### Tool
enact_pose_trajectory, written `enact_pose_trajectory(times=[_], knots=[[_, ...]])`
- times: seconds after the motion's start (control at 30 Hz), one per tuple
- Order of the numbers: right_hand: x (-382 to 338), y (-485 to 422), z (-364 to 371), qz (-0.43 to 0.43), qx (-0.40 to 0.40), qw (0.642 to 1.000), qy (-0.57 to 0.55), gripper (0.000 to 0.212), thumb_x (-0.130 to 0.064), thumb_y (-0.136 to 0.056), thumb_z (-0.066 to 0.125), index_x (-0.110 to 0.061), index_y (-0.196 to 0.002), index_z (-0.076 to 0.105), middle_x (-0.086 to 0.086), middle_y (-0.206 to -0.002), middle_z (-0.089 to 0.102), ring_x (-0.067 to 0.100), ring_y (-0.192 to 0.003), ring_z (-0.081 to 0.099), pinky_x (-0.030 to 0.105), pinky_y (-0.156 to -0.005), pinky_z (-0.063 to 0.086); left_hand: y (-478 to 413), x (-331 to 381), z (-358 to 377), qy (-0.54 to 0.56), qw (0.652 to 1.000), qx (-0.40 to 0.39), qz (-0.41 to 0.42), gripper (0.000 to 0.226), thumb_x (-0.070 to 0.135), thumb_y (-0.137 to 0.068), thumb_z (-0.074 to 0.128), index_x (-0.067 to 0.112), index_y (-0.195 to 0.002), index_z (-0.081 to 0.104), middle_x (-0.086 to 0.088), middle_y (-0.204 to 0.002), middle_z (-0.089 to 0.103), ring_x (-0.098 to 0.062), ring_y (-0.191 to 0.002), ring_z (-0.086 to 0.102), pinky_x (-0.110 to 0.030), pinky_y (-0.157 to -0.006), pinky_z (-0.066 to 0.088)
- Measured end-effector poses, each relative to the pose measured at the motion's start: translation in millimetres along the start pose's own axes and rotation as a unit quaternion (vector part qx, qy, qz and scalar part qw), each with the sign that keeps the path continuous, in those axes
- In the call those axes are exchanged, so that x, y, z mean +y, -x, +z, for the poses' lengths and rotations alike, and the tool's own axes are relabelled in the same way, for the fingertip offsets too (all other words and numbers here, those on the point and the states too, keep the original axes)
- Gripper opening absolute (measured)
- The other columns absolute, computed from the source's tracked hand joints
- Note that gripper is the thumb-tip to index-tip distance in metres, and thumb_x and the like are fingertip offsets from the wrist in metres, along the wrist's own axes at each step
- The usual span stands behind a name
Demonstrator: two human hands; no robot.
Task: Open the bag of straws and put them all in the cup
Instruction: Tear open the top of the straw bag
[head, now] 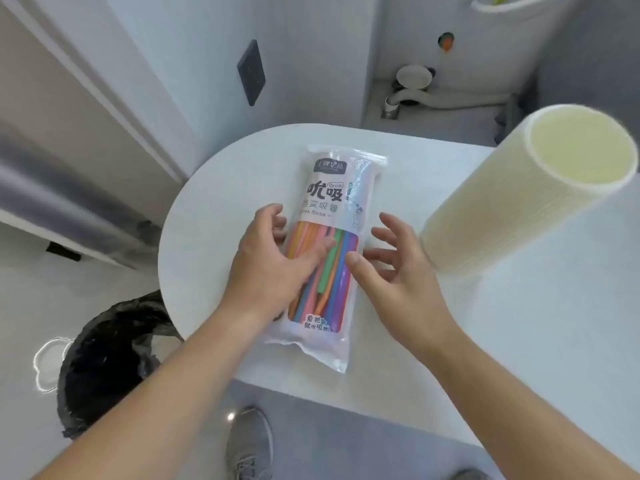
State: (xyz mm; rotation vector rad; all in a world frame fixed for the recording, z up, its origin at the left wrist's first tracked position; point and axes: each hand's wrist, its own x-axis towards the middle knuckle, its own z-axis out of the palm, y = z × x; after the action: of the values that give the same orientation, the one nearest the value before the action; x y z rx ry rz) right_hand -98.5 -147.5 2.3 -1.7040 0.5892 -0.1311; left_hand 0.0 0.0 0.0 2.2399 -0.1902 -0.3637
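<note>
From the head camera, your bag of straws [341, 188] lay flat on the white table [214, 216], with its printed end pointing away from you and its clear end towards you. The coloured straws [334, 271] showed through the clear half, all inside the bag, and the seam at the far end looked closed.

Your left hand [266, 268] gripped the bag at its left edge. The fingers [277, 220] curled against that edge and the thumb lay across the front, over the straws. Your right hand [398, 271] was just right of the bag with its fingers spread and loose, holding nothing. Its thumb tip was at the bag's right edge, but you could not have told from this view whether it touched.

The tall, ribbed, cream cup [512, 209] stood on the table to the right of the bag, apart from it and beyond your right hand, its open mouth facing the camera.

Down and left of the bag, past the table's rounded edge, a bin lined with a black sack [114, 358] sat on the floor. Below the bag's near end was a grey shoe [249, 441].
</note>
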Motion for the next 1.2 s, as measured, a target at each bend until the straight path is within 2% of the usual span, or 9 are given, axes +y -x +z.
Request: enact_pose_trajectory(times=[0.17, 0.27, 0.43, 0.53, 0.63, 0.8, 0.93, 1.1, 1.2], knots=[[15, -18, 4, -0.035, -0.008, 0.999, -0.038, 0.068, -0.037, -0.089, 0.070, -0.035, -0.148, 0.036, -0.017, -0.136, 0.049, -0.019, -0.101, 0.057, 0.007, -0.072, 0.052, -14, -5, 11, 0.064, 0.998, -0.010, 0.024, 0.100, 0.072, -0.064, 0.075, 0.029, -0.147, 0.038, 0.023, -0.109, 0.057, 0.012, -0.095, 0.059, -0.011, -0.076, 0.045], [17, -24, 4, -0.055, -0.008, 0.998, -0.036, 0.069, -0.041, -0.087, 0.070, -0.036, -0.147, 0.037, -0.016, -0.135, 0.050, -0.009, -0.105, 0.061, 0.015, -0.078, 0.057, -13, -6, 14, 0.076, 0.996, 0.002, 0.041, 0.101, 0.075, -0.059, 0.071, 0.031, -0.143, 0.039, 0.022, -0.105, 0.057, 0.016, -0.085, 0.060, -0.010, -0.072, 0.044], [13, -18, 3, -0.082, 0.020, 0.994, -0.063, 0.068, -0.042, -0.087, 0.071, -0.032, -0.146, 0.038, -0.013, -0.128, 0.055, 0.007, -0.105, 0.066, 0.027, -0.080, 0.058, -5, -4, 14, 0.119, 0.987, 0.066, 0.080, 0.073, 0.058, -0.074, 0.079, 0.032, -0.129, 0.040, 0.013, -0.104, 0.058, 0.000, -0.088, 0.065, -0.021, -0.072, 0.050], [8, -7, 1, -0.065, 0.022, 0.992, -0.109, 0.075, -0.046, -0.085, 0.073, -0.028, -0.147, 0.036, -0.006, -0.123, 0.062, 0.011, -0.101, 0.070, 0.041, -0.089, 0.058, 14, -1, 12, 0.163, 0.977, 0.081, 0.108, 0.075, 0.051, -0.072, 0.085, 0.031, -0.129, 0.043, 0.008, -0.108, 0.060, -0.005, -0.091, 0.068, -0.029, -0.079, 0.057], [-3, 14, -4, -0.047, -0.010, 0.989, -0.140, 0.069, -0.052, -0.081, 0.075, -0.021, -0.138, 0.049, 0.001, -0.116, 0.072, 0.019, -0.099, 0.074, 0.049, -0.096, 0.055, 44, 8, 2, 0.192, 0.971, 0.061, 0.129, 0.076, 0.052, -0.068, 0.087, 0.030, -0.128, 0.045, 0.006, -0.110, 0.064, -0.008, -0.092, 0.072, -0.032, -0.079, 0.060], [-38, 67, -16, -0.110, -0.020, 0.982, -0.149, 0.040, -0.044, -0.090, 0.070, -0.014, -0.117, 0.064, 0.005, -0.104, 0.078, 0.020, -0.093, 0.076, 0.041, -0.088, 0.059, 91, 36, -19, 0.255, 0.952, 0.018, 0.169, 0.050, 0.046, -0.077, 0.083, 0.021, -0.115, 0.062, 0.003, -0.103, 0.077, -0.013, -0.089, 0.077, -0.031, -0.077, 0.061], [-58, 98, -31, -0.148, 0.016, 0.975, -0.165, 0.038, -0.041, -0.091, 0.068, -0.013, -0.116, 0.061, 0.003, -0.102, 0.078, 0.017, -0.090, 0.076, 0.032, -0.076, 0.058, 112, 56, -24, 0.226, 0.956, 0.005, 0.185, 0.040, 0.056, -0.082, 0.075, 0.024, -0.104, 0.068, 0.005, -0.095, 0.079, -0.011, -0.086, 0.076, -0.040, -0.083, 0.061], [-70, 120, -51, -0.183, 0.063, 0.956, -0.222, 0.041, -0.040, -0.092, 0.068, -0.009, -0.117, 0.058, 0.006, -0.105, 0.077, 0.020, -0.094, 0.075, 0.036, -0.081, 0.056, 138, 78, -15, 0.208, 0.954, 0.001, 0.216, 0.036, 0.057, -0.086, 0.070, 0.023, -0.099, 0.068, 0.007, -0.089, 0.077, -0.007, -0.080, 0.074, -0.032, -0.074, 0.060], [-77, 129, -62, -0.218, 0.075, 0.949, -0.214, 0.035, -0.040, -0.095, 0.063, -0.010, -0.111, 0.058, -0.003, -0.097, 0.077, 0.011, -0.086, 0.073, 0.026, -0.075, 0.055, 149, 85, -6, 0.215, 0.946, 0.001, 0.242, 0.031, 0.052, -0.087, 0.072, 0.026, -0.102, 0.066, 0.010, -0.093, 0.077, -0.005, -0.082, 0.073, -0.027, -0.071, 0.060]])
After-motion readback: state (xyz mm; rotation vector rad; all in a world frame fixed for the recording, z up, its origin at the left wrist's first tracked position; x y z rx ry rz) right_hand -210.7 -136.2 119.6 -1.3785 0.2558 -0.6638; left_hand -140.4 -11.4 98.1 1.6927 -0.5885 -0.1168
